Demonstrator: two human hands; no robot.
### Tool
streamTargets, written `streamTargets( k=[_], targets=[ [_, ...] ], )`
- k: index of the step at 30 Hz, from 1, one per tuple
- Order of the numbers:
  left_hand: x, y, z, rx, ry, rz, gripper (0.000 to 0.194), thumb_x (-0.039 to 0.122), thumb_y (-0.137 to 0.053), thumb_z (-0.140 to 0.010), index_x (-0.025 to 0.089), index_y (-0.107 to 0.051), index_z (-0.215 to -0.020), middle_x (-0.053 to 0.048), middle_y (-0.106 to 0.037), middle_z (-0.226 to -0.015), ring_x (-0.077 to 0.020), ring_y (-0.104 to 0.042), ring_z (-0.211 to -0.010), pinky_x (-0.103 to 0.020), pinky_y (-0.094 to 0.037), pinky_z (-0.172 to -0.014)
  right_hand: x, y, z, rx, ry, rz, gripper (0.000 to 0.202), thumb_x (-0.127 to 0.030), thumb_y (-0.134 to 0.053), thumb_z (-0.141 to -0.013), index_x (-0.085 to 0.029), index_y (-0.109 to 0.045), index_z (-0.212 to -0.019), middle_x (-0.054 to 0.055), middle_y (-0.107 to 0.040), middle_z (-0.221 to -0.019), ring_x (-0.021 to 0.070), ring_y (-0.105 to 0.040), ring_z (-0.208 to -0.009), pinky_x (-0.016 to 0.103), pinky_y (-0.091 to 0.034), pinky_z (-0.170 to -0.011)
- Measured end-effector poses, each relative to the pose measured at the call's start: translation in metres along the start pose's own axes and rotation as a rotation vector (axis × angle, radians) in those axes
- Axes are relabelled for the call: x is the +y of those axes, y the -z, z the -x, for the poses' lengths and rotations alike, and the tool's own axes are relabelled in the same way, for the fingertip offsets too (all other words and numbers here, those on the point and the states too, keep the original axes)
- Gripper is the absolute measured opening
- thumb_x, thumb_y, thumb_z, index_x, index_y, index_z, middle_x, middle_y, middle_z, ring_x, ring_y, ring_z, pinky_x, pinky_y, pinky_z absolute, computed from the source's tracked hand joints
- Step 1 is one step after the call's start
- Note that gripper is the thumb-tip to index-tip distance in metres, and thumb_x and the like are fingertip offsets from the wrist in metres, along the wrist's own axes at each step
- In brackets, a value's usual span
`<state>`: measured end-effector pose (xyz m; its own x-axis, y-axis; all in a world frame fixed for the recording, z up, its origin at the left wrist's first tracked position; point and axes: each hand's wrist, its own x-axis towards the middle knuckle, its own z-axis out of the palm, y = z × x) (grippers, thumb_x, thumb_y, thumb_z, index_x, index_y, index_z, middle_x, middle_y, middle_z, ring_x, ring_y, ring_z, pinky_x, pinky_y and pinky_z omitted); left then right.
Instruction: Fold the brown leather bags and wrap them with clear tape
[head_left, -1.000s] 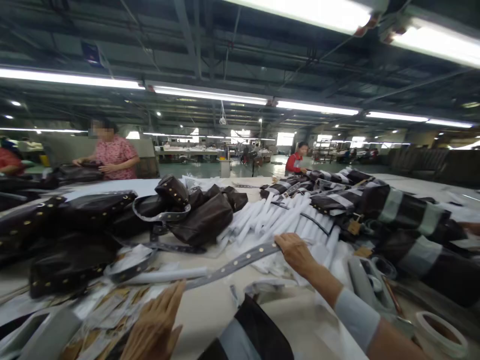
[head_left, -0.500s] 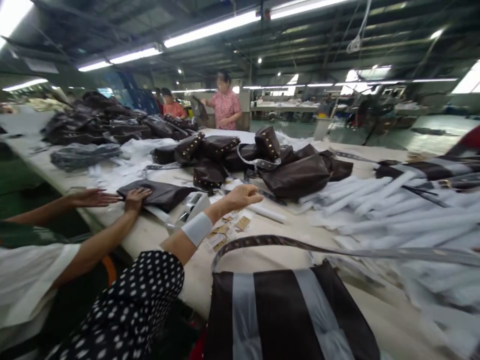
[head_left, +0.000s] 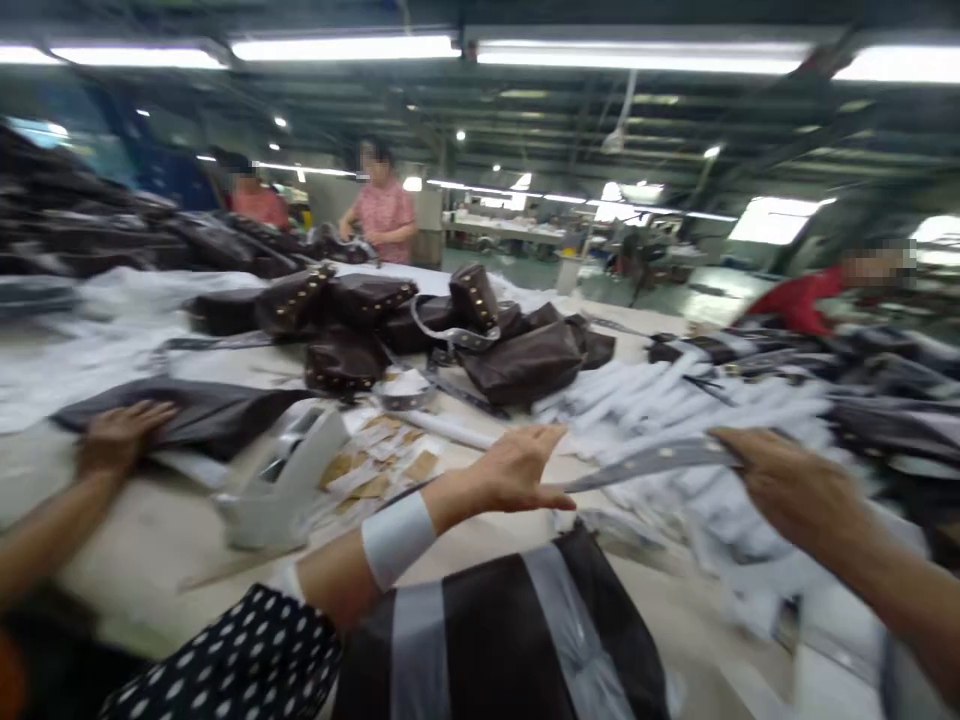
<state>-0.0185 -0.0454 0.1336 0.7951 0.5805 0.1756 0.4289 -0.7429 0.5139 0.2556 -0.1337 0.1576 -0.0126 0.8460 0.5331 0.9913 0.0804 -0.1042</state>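
Bag, head view: dark bag [head_left: 495, 630] on the near edge of the counter [head_left: 172, 530], below the hands.
Strap: studded grey strap [head_left: 652, 460] spans the gap between the hands, above the bag.
Right hand: fingers of the right hand [head_left: 780, 475] grasp the strap.
Left hand: fingers of the left hand [head_left: 517, 470] are spread and released; contact with the strap cannot be told.
Progress: two grey bands [head_left: 418, 640] already cross the bag; the strap appears not yet laid down; further remaining work cannot be judged.
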Motion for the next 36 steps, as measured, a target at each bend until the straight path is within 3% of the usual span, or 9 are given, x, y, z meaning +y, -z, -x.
streamTargets(
  k=[3, 7, 11, 18, 22, 25, 28, 32, 36],
  targets=[
    [0.049, -0.015, -0.041, 0.077, -0.097, -0.036, 0.091, 0.032, -0.073, -0.070, 0.008, -0.020, -0.141, -0.021, -0.040, -0.138, -0.0312, -0.039, -0.127, -0.042, -0.032, -0.105, -0.030, 0.026, -0.006, -0.264, -0.011, 0.333, 0.030, -0.004, -0.038, -0.078, -0.018, -0.063, -0.088, 0.007, -0.062, -0.079, 0.0196, -0.057, -0.074, 0.030, -0.037, -0.065],
    [0.078, -0.038, -0.069, 0.059, -0.060, 0.028, 0.052, 0.009, -0.042, -0.083, 0.011, -0.030, -0.134, -0.016, -0.059, -0.118, -0.0257, -0.057, -0.109, -0.039, -0.045, -0.091, -0.067, 0.026, -0.010, -0.323, 0.029, 0.477, 0.028, -0.005, -0.036, -0.084, -0.013, -0.061, -0.094, 0.011, -0.063, -0.082, 0.0218, -0.058, -0.079, 0.031, -0.036, -0.068],
    [0.055, -0.055, -0.067, 0.072, -0.023, -0.049, 0.040, 0.008, -0.031, -0.086, 0.013, -0.043, -0.124, -0.014, -0.059, -0.117, -0.0242, -0.058, -0.107, -0.038, -0.046, -0.090, -0.041, 0.029, 0.011, -0.264, 0.024, 0.494, 0.038, -0.004, -0.034, -0.085, -0.013, -0.055, -0.116, 0.011, -0.066, -0.086, 0.0216, -0.059, -0.079, 0.033, -0.038, -0.073],
    [0.016, -0.063, -0.050, 0.134, -0.002, -0.123, 0.047, 0.006, -0.035, -0.081, 0.015, -0.042, -0.126, -0.012, -0.059, -0.121, -0.0203, -0.056, -0.111, -0.037, -0.045, -0.095, 0.038, 0.019, 0.054, -0.093, -0.103, 0.340, 0.036, -0.005, -0.037, -0.082, -0.014, -0.059, -0.109, 0.010, -0.066, -0.103, 0.0206, -0.058, -0.095, 0.031, -0.040, -0.084],
    [0.020, -0.063, -0.049, 0.107, 0.039, -0.127, 0.046, 0.006, -0.035, -0.082, 0.014, -0.043, -0.127, -0.013, -0.058, -0.122, -0.0212, -0.057, -0.110, -0.038, -0.045, -0.094, 0.037, 0.009, 0.064, 0.059, -0.074, 0.309, 0.040, -0.022, -0.045, -0.087, -0.013, -0.049, -0.125, 0.013, -0.059, -0.120, 0.0251, -0.051, -0.111, 0.037, -0.037, -0.095],
    [0.026, -0.063, -0.050, 0.094, 0.049, -0.121, 0.044, 0.007, -0.035, -0.084, 0.013, -0.042, -0.127, -0.013, -0.056, -0.124, -0.0221, -0.055, -0.112, -0.039, -0.044, -0.096, 0.028, 0.006, 0.064, 0.112, -0.140, 0.273, 0.038, -0.026, -0.045, -0.087, -0.013, -0.053, -0.122, 0.015, -0.059, -0.117, 0.0279, -0.051, -0.109, 0.041, -0.039, -0.093],
    [0.032, -0.065, -0.050, 0.094, 0.055, -0.095, 0.045, 0.008, -0.036, -0.084, 0.017, -0.041, -0.128, -0.012, -0.056, -0.125, -0.0214, -0.055, -0.113, -0.038, -0.043, -0.096, 0.018, 0.004, 0.059, 0.154, -0.370, -0.041, 0.036, -0.028, -0.043, -0.084, -0.017, -0.057, -0.115, 0.012, -0.062, -0.105, 0.0256, -0.055, -0.098, 0.040, -0.044, -0.085],
    [0.044, -0.067, -0.051, 0.025, 0.027, -0.068, 0.045, 0.014, -0.043, -0.085, 0.019, -0.037, -0.130, -0.010, -0.055, -0.126, -0.0212, -0.053, -0.114, -0.036, -0.042, -0.097, -0.002, 0.009, 0.044, 0.126, -0.658, -0.770, 0.048, -0.033, -0.056, -0.067, -0.019, -0.056, -0.113, -0.001, -0.060, -0.072, 0.0167, -0.054, -0.065, 0.030, -0.045, -0.062],
    [0.055, -0.066, -0.050, -0.051, -0.035, 0.013, 0.046, 0.036, -0.047, -0.089, 0.017, -0.037, -0.130, -0.013, -0.052, -0.127, -0.0243, -0.052, -0.115, -0.039, -0.042, -0.097, -0.024, 0.025, 0.028, 0.112, -0.772, -1.174, 0.052, -0.026, -0.063, -0.049, -0.020, -0.059, -0.100, 0.000, -0.062, -0.077, 0.0154, -0.053, -0.067, 0.027, -0.042, -0.060]
  ],
)
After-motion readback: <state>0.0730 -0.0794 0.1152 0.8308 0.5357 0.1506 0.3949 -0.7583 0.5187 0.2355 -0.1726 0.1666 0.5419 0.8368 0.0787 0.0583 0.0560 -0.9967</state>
